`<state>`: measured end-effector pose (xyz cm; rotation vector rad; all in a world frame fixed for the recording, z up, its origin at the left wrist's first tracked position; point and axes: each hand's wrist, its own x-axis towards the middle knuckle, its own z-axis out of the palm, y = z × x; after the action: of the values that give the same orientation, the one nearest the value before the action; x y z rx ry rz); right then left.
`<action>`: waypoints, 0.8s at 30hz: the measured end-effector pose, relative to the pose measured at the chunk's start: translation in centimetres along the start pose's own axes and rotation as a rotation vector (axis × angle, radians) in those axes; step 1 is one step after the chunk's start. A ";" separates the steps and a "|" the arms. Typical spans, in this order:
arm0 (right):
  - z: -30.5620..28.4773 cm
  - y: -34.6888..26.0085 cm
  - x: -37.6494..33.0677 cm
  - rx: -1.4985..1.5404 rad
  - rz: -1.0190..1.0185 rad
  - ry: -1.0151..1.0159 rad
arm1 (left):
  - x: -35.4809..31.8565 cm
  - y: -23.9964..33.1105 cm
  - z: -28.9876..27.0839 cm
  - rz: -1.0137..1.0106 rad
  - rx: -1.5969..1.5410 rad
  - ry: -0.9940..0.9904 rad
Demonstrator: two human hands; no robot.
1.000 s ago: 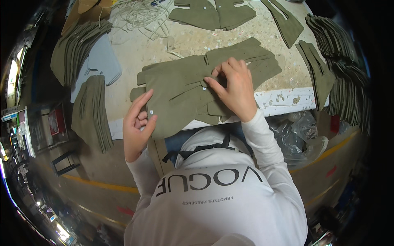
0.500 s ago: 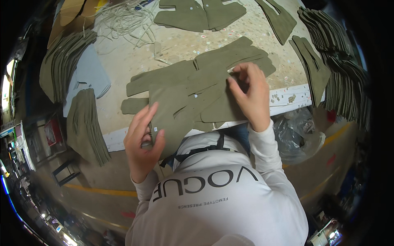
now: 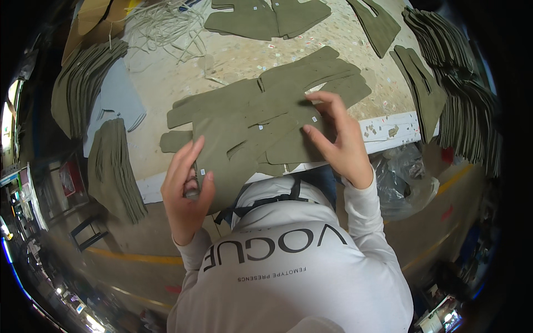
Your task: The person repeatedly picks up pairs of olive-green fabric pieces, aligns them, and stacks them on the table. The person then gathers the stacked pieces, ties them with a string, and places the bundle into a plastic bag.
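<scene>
Several flat cut pieces of olive-green fabric [image 3: 239, 125] lie overlapping at the near edge of the table, with slits and small white labels on them. At the left edge of the nearest piece is my left hand [image 3: 186, 191], its thumb held apart from the fingers. The lower fingers are curled and partly hidden, and no cloth shows pinched between them. Over the right end of the pieces my right hand [image 3: 347, 141] is open, thumb and forefinger spread near a small white label [image 3: 314, 119].
Stacks of olive fabric pieces hang over the left table edge [image 3: 114, 166] and the right one [image 3: 466, 83]. More cut pieces [image 3: 269, 19] lie at the back. Pale strips [image 3: 166, 30] form a tangle at far left. A clear plastic bag [image 3: 402, 183] hangs below the table's right front.
My right hand has drawn back slightly toward me, its fingers opening wider, and a white label now shows beside it. My left hand stays at the fabric's left edge. The view has shifted slightly.
</scene>
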<state>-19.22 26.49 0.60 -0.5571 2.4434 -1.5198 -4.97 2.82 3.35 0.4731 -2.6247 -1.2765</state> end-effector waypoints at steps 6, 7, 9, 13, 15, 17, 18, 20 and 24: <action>-5.7 -2.6 1.6 -0.002 -0.214 -0.096 | -0.5 -1.2 -0.3 -0.058 -0.168 0.091; -7.4 -3.5 1.4 -0.011 -0.186 -0.064 | -0.6 -1.3 -0.4 -0.066 -0.192 0.111; -10.2 -5.2 1.3 -0.180 -0.279 0.044 | -0.9 -1.3 -0.6 -0.076 -0.192 0.135; -10.9 -7.7 1.0 -0.389 -0.360 0.159 | -1.4 -0.4 -0.5 -0.075 -0.158 0.128; -8.0 -7.7 0.9 -0.383 -0.369 0.173 | -1.5 0.3 0.0 -0.064 -0.159 0.115; -3.2 -6.7 1.5 -0.377 -0.435 0.105 | -1.3 1.0 0.6 -0.038 -0.150 0.116; -0.8 -6.5 1.3 -0.417 -0.472 0.053 | -1.2 1.3 1.0 -0.021 -0.140 0.125; 3.5 -6.4 0.5 -0.280 -0.482 -0.096 | -0.9 1.9 1.7 0.008 -0.118 0.131; 7.2 -6.9 -1.7 -0.031 -0.433 -0.196 | -0.4 2.4 2.4 0.094 -0.075 0.133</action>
<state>-13.57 18.58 3.50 -1.2445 2.2957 -1.4830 -5.78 6.13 3.71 0.4022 -2.4506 -1.2629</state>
